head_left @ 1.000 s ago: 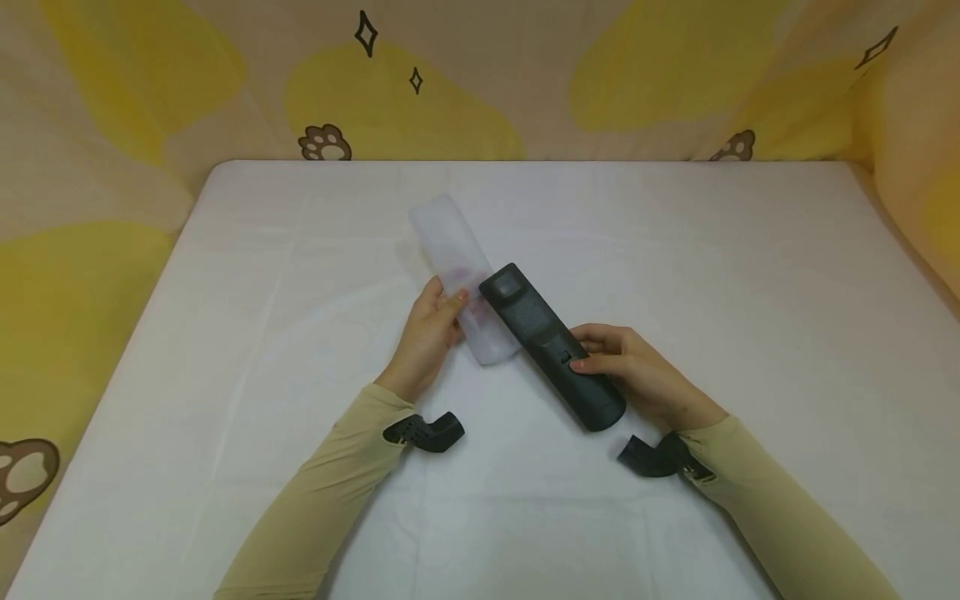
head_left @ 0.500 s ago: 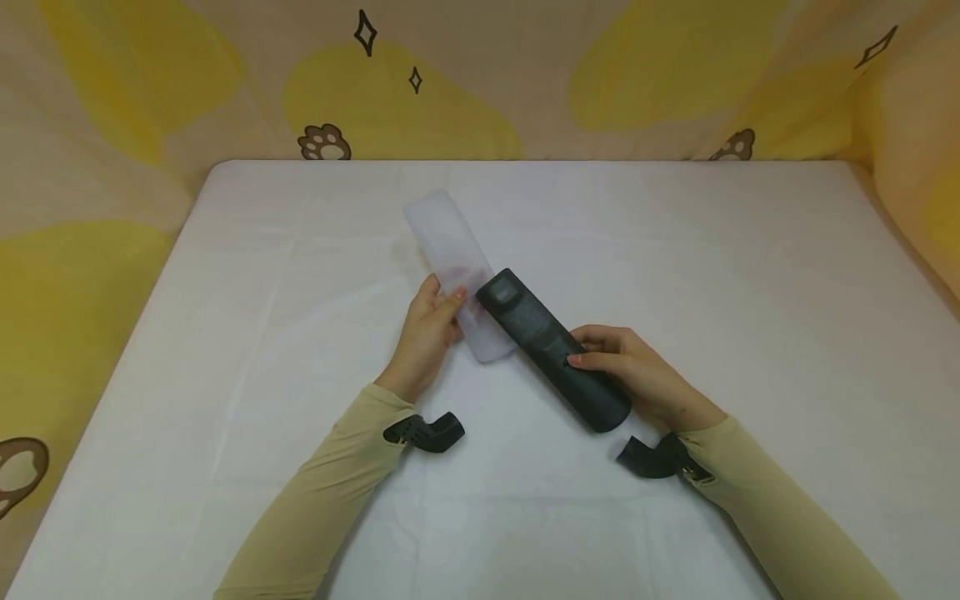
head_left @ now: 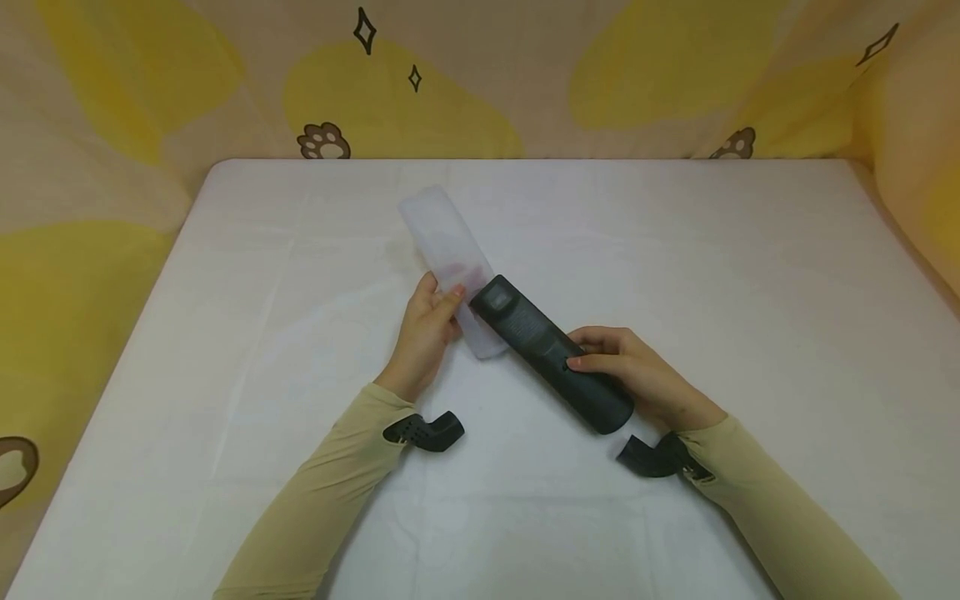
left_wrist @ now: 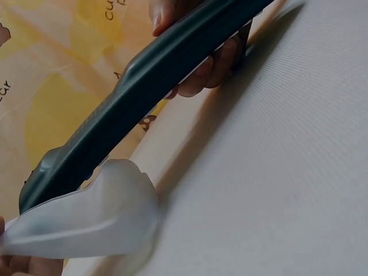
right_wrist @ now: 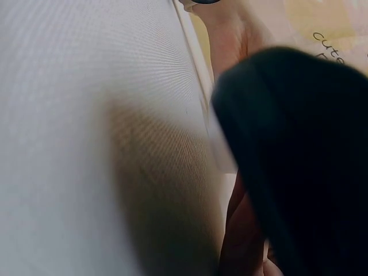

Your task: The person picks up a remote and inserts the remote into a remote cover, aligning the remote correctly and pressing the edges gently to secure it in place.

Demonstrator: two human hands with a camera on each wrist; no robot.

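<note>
My left hand (head_left: 426,337) pinches a long translucent sleeve-like cover (head_left: 442,233) between thumb and fingers, left of the table's middle. In my right hand (head_left: 641,375) is a black remote control (head_left: 536,342), gripped near its lower end with the thumb on its back face. The remote's far end overlaps the cover in the head view. From the left wrist, the remote (left_wrist: 144,98) slants above the table with its tip at the cover's soft rounded end (left_wrist: 115,213); whether that tip is inside cannot be told. A blurred dark remote (right_wrist: 305,155) fills much of the right wrist view.
A white-covered table (head_left: 300,467) lies under both hands. Behind it hangs a yellow and beige patterned cloth (head_left: 540,75). Black curved wrist mounts (head_left: 435,432) sit at both sleeve cuffs, close to the table top.
The remote's far end has shifted slightly left and toward me. The cover has moved a little left and away. Both hands keep their hold and nearly the same place.
</note>
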